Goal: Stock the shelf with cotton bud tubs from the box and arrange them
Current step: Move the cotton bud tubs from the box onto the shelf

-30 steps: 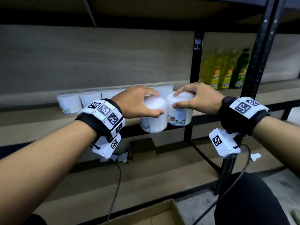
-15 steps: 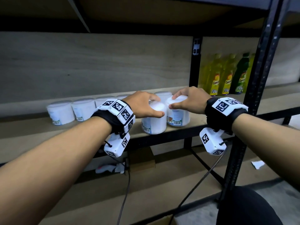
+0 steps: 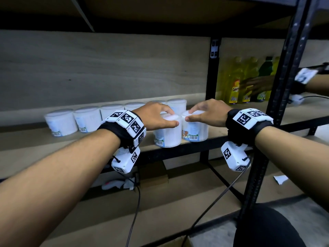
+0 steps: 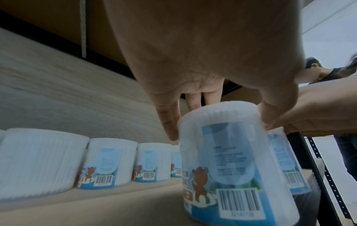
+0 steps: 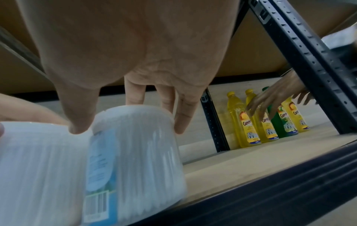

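Note:
Two white cotton bud tubs stand side by side at the front edge of the wooden shelf (image 3: 231,129). My left hand (image 3: 158,116) grips the left tub (image 3: 167,136) from above by its lid, thumb in front and fingers behind; the same tub (image 4: 231,160) fills the left wrist view. My right hand (image 3: 206,113) grips the right tub (image 3: 195,131) the same way, seen close as the tub (image 5: 139,145) in the right wrist view. A row of several more tubs (image 3: 87,119) lines the back of the shelf.
A black upright post (image 3: 277,97) stands just right of my right wrist. Beyond a rear post, yellow and green bottles (image 3: 236,82) stand in the neighbouring bay, where another person's hand (image 3: 256,84) reaches. A cardboard box corner (image 3: 178,243) shows at the bottom edge.
Both hands carried the two tubs forward from in front of the shelf and set them down on its front edge. Another person's hand has appeared at the bottles.

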`<act>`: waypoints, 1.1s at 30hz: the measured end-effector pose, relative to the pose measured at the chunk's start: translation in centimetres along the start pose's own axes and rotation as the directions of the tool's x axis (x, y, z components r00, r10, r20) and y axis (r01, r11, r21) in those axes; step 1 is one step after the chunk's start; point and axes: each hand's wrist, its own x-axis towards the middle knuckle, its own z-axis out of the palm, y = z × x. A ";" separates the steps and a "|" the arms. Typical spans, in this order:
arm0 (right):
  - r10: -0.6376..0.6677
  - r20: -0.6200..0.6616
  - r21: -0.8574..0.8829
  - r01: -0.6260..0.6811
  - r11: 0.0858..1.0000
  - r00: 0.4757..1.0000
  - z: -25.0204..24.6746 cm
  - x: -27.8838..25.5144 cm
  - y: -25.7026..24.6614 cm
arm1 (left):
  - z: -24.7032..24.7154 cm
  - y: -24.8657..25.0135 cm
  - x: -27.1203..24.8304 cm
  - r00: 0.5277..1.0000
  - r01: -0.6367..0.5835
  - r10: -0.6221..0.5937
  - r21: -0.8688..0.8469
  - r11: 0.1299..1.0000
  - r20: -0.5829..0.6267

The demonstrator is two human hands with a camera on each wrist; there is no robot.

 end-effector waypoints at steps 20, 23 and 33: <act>-0.024 0.003 0.036 0.024 0.999 1.000 -0.6 1.2 0.9 | -0.5 -0.4 1.6 0.998 -0.055 0.052 0.089 0.994 0.044; -0.017 -0.005 0.060 0.018 0.998 1.000 -0.2 2.0 1.3 | -0.5 -0.6 2.3 0.997 -0.067 0.061 0.132 0.989 0.048; 0.022 -0.046 0.081 -0.018 0.997 0.999 1.1 5.2 1.8 | 0.5 -1.6 5.3 1.000 -0.005 0.007 0.157 0.988 -0.013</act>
